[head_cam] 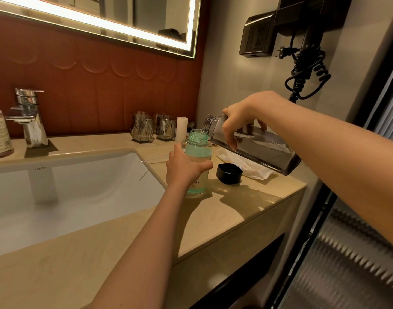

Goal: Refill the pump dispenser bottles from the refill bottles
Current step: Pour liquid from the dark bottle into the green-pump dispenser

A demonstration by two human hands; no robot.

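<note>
Pouring step, head view. Left grip (184, 169) wraps the dispenser (199, 152), which stands upright on the desk (235, 204) beside the sink (79, 188), evidently to steady it. Right grip (238, 121) clasps the refill (264, 150), tilted with its mouth just over the dispenser's open neck so liquid drops straight in. Cap (229, 173) lies on the desk near the dispenser. Fill level cannot be read through the tint; overflow is the risk.

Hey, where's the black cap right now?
In the head view, the black cap lies on the counter, right of the green bottle, beside the white packet.
</note>
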